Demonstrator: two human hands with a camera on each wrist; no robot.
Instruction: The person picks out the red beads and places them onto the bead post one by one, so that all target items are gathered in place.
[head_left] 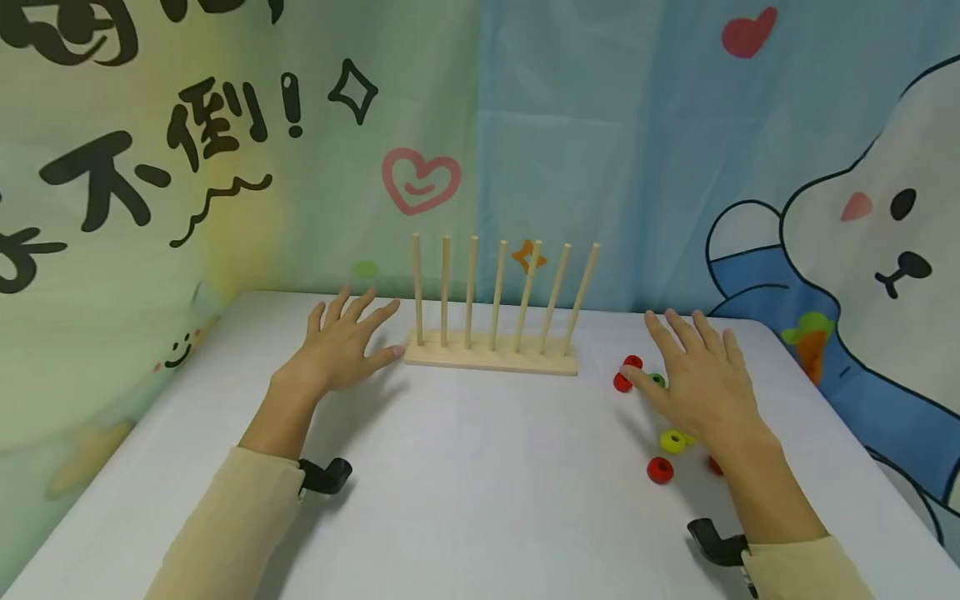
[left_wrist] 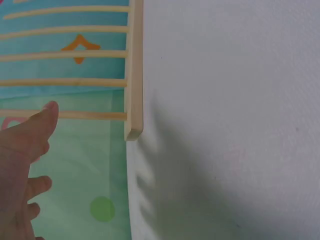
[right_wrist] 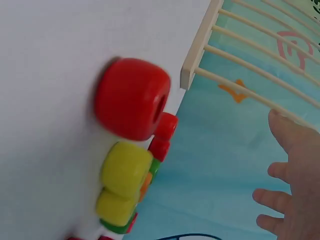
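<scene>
A pale wooden rack [head_left: 491, 357] with several upright pegs stands at the back middle of the table. My left hand [head_left: 341, 346] hovers just left of its base, fingers spread, holding nothing; its thumb tip looks close to the rack's end. Over to the right, my right hand [head_left: 705, 383] is held above a scatter of beads, fingers spread and grasping nothing. Among the beads are a red bead [head_left: 660, 471], a yellow bead [head_left: 672, 442] and a green bead [head_left: 657, 380]. In the right wrist view a large red bead [right_wrist: 132, 99] lies nearest. My right hand hides some beads in the head view.
The white table [head_left: 450, 483] carries the rack and beads. Behind it hangs a printed cloth backdrop [head_left: 570, 150] with a cartoon bear and hearts. A black wrist mount [head_left: 326, 477] sticks out from the left sleeve, another black mount [head_left: 716, 546] from the right.
</scene>
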